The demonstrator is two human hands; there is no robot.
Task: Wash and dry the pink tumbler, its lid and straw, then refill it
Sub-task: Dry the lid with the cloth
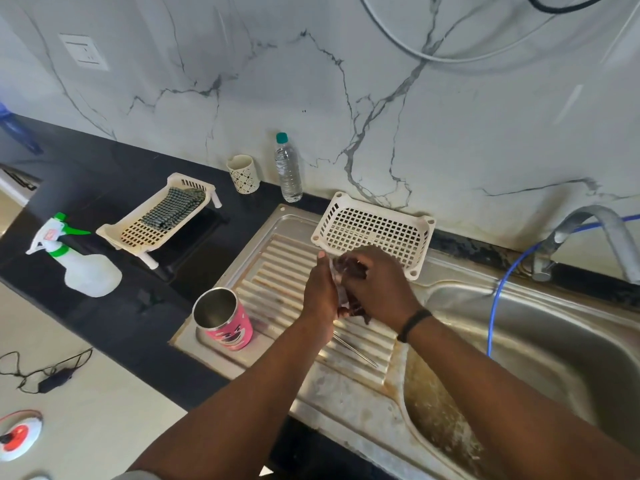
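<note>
The pink tumbler stands upright and open on the steel drainboard, with no lid on it. Just right of it my left hand and my right hand meet above the drainboard. Between them they hold a small clear piece, apparently the lid, which my fingers mostly hide. The thin metal straw lies flat on the drainboard ridges below my left wrist.
A white perforated basket leans behind my hands. A water bottle and patterned cup stand by the wall. A tray holds a checked cloth; a spray bottle lies left. The sink basin, tap and blue hose are on the right.
</note>
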